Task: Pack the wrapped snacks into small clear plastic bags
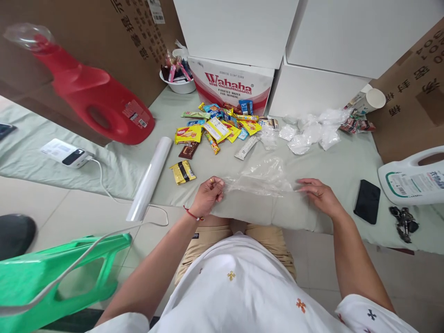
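Note:
A thin clear plastic bag (258, 180) is stretched between my two hands above the front edge of the cloth-covered surface. My left hand (210, 194) pinches its left corner between thumb and fingers. At the bag's right end, the fingers of my right hand (317, 196) are closed on the edge. Just left of the bag lies a yellow snack packet (182, 172) with a dark band. Beyond it is a heap of wrapped snacks (217, 129), with a brown cocoa packet (189, 150) and a white wrapped bar (247, 148) at its near side. Crumpled clear bags (308, 134) lie farther right.
A plastic roll (150, 180), a power bank (65, 153) with its cable, and a red jug (97, 97) are on the left. On the right lie a black phone (367, 201), keys (404, 224) and a white jug (412, 178). A Wahaha carton (231, 85) stands behind.

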Demonstrator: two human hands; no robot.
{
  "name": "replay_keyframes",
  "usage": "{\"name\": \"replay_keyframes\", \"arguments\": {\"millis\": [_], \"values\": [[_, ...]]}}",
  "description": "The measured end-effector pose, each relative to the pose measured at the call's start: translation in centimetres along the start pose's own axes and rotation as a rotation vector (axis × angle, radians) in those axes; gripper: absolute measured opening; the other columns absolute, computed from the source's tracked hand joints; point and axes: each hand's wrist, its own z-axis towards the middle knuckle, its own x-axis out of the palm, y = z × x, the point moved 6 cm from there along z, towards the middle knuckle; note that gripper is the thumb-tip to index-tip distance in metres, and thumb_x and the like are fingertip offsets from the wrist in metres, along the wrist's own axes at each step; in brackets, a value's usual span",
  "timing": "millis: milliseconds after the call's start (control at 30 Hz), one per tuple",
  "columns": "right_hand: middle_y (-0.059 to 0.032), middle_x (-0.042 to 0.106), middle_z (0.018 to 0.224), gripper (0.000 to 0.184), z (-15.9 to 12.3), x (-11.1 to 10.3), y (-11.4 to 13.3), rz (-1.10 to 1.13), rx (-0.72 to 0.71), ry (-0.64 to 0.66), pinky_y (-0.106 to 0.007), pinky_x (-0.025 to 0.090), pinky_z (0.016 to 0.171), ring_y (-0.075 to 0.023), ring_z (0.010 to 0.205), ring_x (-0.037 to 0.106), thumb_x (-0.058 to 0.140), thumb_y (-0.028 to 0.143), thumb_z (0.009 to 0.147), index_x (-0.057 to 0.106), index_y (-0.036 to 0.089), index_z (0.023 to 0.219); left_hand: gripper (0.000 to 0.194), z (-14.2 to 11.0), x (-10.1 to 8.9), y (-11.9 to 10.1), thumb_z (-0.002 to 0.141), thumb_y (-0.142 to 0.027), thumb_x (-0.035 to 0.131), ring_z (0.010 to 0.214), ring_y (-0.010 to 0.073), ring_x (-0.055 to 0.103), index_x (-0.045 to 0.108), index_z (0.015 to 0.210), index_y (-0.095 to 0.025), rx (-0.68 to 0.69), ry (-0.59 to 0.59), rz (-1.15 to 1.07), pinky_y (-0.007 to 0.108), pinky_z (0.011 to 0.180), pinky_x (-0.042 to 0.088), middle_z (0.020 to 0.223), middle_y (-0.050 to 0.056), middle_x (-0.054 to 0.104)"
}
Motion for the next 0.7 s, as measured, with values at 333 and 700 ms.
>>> {"name": "replay_keyframes", "arguments": {"millis": [333,700], "values": [[-0.0129,0.053,0.148,0.118,4.3,6.5,8.9,-0.198,-0.263,-0.009,-0.056,0.028,0.124,-0.034,0.15,0.032,0.085,0.065,0.071,0.024,0.029,0.165,0.04,-0.1,0.9,0.1,0.071,-0.05,0.084,0.041,0.0055,0.039,0.06,0.08,-0.019,0.052,0.011,0.147,0.02,0.043,0.027,0.052,-0.01,0.045],[-0.0046,0.063,0.083,0.012,4.7,8.6,12.5,-0.128,-0.511,0.149,-0.041,0.049,0.094,-0.0246,0.107,0.059,0.066,0.03,0.095,0.075,0.023,0.093,0.042,-1.1,-0.1,0.0,0.07,-0.053,0.077,0.041,0.0057,0.039,0.052,0.078,-0.021,0.014,-0.096,0.083,0.02,0.046,0.026,0.052,-0.011,0.042]]}}
